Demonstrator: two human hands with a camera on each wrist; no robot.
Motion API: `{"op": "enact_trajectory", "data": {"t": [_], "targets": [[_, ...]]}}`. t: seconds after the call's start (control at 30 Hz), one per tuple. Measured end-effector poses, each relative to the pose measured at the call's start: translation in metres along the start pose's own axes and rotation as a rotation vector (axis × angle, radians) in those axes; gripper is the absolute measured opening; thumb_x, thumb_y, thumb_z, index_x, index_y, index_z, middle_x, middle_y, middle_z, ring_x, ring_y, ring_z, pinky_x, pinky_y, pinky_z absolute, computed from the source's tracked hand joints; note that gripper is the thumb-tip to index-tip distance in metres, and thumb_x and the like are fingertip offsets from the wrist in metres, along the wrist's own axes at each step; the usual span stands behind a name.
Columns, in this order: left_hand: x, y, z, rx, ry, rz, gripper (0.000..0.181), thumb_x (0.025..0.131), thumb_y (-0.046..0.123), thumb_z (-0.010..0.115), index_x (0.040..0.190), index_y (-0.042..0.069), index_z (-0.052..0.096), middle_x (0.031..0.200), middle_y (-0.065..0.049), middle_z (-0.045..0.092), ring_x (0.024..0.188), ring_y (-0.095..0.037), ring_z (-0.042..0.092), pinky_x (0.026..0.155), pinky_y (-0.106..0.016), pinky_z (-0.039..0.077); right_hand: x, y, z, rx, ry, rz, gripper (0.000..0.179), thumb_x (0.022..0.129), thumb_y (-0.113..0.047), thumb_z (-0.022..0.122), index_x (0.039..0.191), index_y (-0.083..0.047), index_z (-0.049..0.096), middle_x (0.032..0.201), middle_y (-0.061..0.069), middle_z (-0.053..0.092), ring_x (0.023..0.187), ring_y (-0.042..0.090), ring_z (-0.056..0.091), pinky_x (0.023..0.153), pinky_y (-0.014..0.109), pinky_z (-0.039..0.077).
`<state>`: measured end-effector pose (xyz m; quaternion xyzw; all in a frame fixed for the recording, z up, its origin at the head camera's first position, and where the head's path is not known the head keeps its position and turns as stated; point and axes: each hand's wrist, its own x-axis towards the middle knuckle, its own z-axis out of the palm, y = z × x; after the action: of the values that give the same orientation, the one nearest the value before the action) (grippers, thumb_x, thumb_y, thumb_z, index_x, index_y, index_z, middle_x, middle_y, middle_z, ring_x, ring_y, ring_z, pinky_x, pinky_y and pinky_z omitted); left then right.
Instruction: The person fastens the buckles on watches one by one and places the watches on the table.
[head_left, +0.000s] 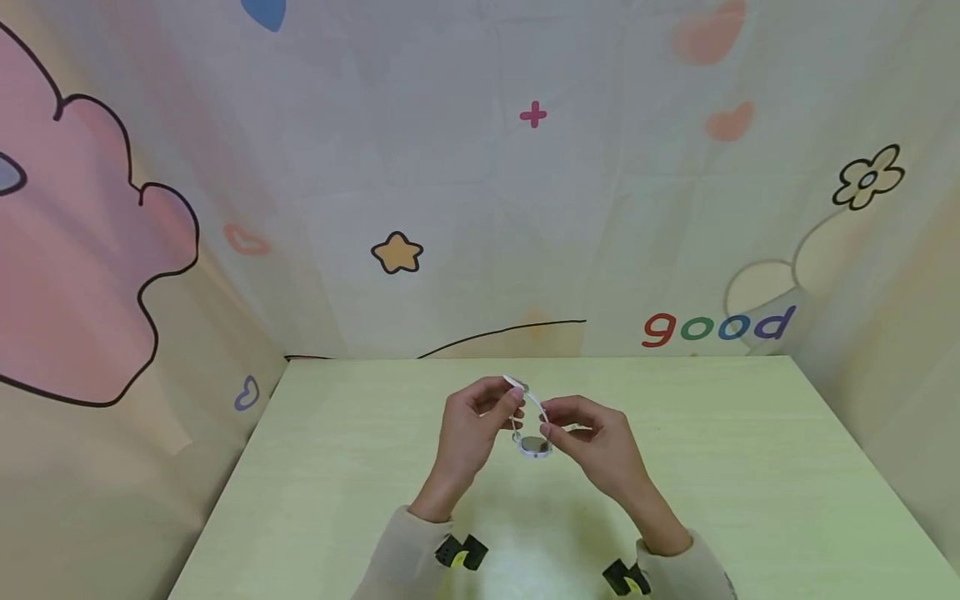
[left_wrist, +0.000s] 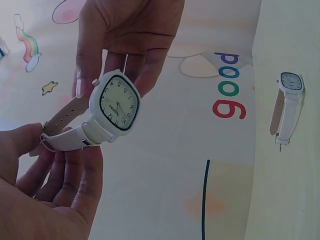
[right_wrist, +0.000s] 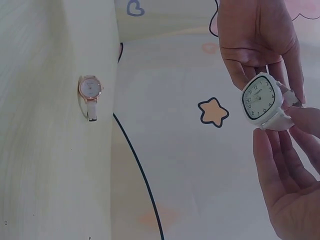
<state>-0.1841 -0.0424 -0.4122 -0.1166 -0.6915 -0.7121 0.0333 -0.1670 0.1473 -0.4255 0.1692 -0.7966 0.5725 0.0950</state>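
Both hands hold a white wristwatch up over the table, with its metal back showing in the head view. Its rounded-square dial shows in both wrist views. My left hand pinches the strap near the buckle, where the two strap ends meet in a loop. At the case end, my right hand pinches the strap, whose inner side is tan, between thumb and fingers.
In the left wrist view, another white square watch lies on the pale green table. The right wrist view shows a round rose-gold watch with a light strap lying on it. A printed curtain stands behind and along the sides.
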Motion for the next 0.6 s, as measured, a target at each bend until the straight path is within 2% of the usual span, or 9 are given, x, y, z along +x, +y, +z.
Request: {"op": "enact_trajectory", "data": {"t": [0.17, 0.37, 0.5, 0.6], "targets": [[-0.0005, -0.0030, 0.0022, 0.018, -0.019, -0.021, 0.024, 0.092, 0.028, 0.070, 0.105, 0.008, 0.071, 0.096, -0.012, 0.071, 0.079, -0.014, 0.067, 0.072, -0.029, 0.060, 0.0003, -0.0001, 0.0002, -0.003, 0.014, -0.007, 0.021, 0.088, -0.014, 0.074, 0.108, -0.010, 0.071, 0.099, 0.007, 0.073, 0.088, 0.007, 0.067, 0.076, 0.023, 0.057], [0.0000, -0.0049, 0.0038, 0.005, 0.007, -0.006, 0.024, 0.093, 0.023, 0.069, 0.106, 0.003, 0.070, 0.096, -0.018, 0.070, 0.077, -0.012, 0.066, 0.070, -0.028, 0.059, -0.0006, 0.0031, 0.0025, 0.042, 0.003, -0.029, 0.023, 0.087, -0.011, 0.075, 0.109, -0.007, 0.069, 0.097, 0.011, 0.071, 0.088, 0.006, 0.066, 0.078, 0.022, 0.057], [0.0004, -0.0046, 0.0046, -0.037, 0.037, 0.011, 0.023, 0.093, 0.020, 0.069, 0.106, 0.001, 0.070, 0.094, -0.022, 0.068, 0.075, -0.011, 0.066, 0.072, -0.036, 0.060, -0.0022, 0.0060, 0.0059, 0.103, -0.035, -0.049, 0.029, 0.086, -0.005, 0.075, 0.113, -0.003, 0.065, 0.097, 0.016, 0.070, 0.088, 0.005, 0.067, 0.078, 0.023, 0.057], [0.0003, -0.0043, 0.0052, -0.057, 0.037, 0.018, 0.023, 0.093, 0.020, 0.069, 0.105, 0.002, 0.070, 0.093, -0.023, 0.067, 0.075, -0.013, 0.066, 0.072, -0.040, 0.060, -0.0033, 0.0076, 0.0089, 0.101, -0.034, -0.057, 0.029, 0.086, -0.005, 0.074, 0.113, -0.003, 0.065, 0.097, 0.016, 0.070, 0.089, 0.005, 0.067, 0.078, 0.023, 0.057]]}}
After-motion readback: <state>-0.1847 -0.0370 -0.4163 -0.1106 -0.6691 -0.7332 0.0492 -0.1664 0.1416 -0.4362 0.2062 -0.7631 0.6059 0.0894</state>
